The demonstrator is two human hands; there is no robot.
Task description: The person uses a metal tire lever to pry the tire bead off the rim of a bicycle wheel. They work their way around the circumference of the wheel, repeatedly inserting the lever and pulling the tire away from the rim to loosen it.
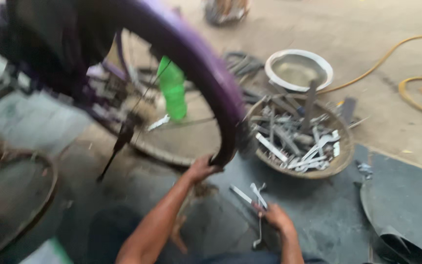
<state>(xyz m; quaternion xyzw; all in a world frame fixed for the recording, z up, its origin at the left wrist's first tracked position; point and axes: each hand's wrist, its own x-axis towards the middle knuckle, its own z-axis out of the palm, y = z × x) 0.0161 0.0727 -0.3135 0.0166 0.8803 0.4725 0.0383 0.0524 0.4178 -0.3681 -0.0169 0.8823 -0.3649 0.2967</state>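
Observation:
My left hand (200,169) grips the lower end of a purple bicycle mudguard (191,54) that curves up over a wheel. The wheel rim (172,154) with thin spokes sits behind it. My right hand (276,218) rests low on the dark mat, closed on a metal spanner (259,230) whose handle points down. Two other loose spanners (250,194) lie on the mat just left of that hand. The picture is blurred by motion.
A round basket (340,164) full of metal tools stands to the right. Behind it is a white basin (275,63). A green plastic bottle (173,90) stands beyond the wheel. A yellow hose (406,85) curls at right; another wheel (15,195) lies at left.

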